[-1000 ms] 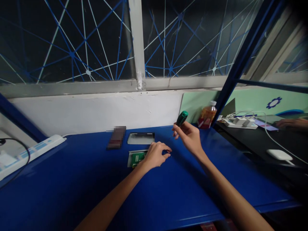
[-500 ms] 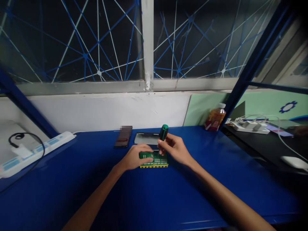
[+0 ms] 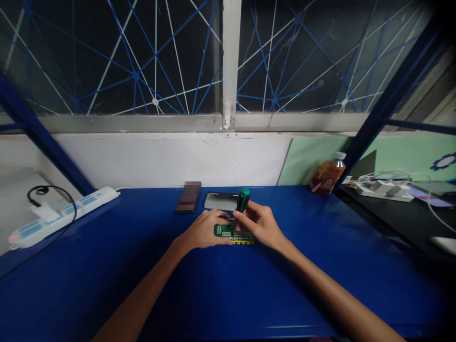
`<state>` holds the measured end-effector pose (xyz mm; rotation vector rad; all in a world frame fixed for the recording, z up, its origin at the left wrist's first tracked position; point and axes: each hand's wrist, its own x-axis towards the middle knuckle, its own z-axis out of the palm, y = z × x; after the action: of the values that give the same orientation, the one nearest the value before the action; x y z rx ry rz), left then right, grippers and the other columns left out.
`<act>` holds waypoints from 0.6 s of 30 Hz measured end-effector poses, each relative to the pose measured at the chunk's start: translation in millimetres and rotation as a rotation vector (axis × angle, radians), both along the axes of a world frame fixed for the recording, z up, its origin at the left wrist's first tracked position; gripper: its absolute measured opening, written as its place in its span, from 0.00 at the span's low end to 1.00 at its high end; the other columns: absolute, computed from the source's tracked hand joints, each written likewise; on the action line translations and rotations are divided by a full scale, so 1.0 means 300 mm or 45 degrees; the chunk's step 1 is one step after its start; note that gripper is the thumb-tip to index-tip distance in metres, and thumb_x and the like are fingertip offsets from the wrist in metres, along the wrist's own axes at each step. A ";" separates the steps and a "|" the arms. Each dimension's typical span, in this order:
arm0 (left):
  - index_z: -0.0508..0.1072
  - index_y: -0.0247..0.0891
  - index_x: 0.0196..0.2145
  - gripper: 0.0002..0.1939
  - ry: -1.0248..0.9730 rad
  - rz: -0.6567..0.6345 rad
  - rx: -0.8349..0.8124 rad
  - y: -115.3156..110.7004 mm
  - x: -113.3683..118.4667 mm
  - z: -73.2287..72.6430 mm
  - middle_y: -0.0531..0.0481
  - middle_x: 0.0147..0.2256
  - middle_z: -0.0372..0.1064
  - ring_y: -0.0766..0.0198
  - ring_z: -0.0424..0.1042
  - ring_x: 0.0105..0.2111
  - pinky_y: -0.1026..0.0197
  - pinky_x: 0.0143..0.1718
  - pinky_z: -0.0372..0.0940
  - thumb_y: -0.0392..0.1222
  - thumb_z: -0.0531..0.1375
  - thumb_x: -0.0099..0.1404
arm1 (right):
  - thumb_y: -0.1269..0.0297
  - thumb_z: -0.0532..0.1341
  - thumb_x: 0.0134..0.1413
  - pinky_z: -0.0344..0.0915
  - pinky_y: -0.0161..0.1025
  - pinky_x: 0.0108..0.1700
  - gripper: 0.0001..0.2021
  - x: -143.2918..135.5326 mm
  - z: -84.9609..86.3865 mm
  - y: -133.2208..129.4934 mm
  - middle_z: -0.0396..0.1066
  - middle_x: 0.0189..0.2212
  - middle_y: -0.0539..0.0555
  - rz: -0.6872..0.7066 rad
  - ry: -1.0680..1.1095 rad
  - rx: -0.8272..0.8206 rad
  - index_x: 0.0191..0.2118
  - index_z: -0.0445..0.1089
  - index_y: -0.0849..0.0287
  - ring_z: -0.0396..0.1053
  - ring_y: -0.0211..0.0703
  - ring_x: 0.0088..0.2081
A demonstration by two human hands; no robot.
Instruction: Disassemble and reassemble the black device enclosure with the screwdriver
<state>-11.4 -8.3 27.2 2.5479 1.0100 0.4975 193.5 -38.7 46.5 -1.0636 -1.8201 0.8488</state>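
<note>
A green circuit board (image 3: pixel 223 230) with a yellow strip along its near edge lies on the blue table (image 3: pixel 213 294). My left hand (image 3: pixel 206 230) grips its left side, thumb at the near edge and fingers at the far edge. In my right hand (image 3: pixel 259 223) is a screwdriver (image 3: pixel 243 199) with a green and black handle, held nearly upright, its lower end over the board. The exact contact of its tip is too small to tell. Just behind the board is a grey tray (image 3: pixel 219 201) with a dark rim, partly hidden by my hands.
A dark phone (image 3: pixel 188 197) lies left of the tray. On the far left is a white power strip (image 3: pixel 64 216) with a black cable. A bottle (image 3: pixel 328 175) stands at the back right, beside a blue post (image 3: pixel 370 123). Another power strip (image 3: pixel 384 190) sits on the black surface further right.
The camera view has shifted slightly. My left thumb has moved from the board's face to its near edge, and the screwdriver stands more upright, its lower end further left on the board.
</note>
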 end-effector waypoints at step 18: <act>0.77 0.47 0.42 0.19 -0.028 0.006 0.022 -0.005 0.000 -0.003 0.48 0.47 0.70 0.49 0.66 0.47 0.49 0.48 0.59 0.53 0.66 0.52 | 0.53 0.57 0.58 0.63 0.39 0.29 0.14 -0.004 -0.006 -0.005 0.72 0.22 0.51 0.022 -0.003 0.017 0.34 0.67 0.60 0.68 0.39 0.24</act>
<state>-11.5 -10.0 26.4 2.5500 1.0080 0.5369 192.3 -40.2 44.8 -1.0424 -1.8366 0.8450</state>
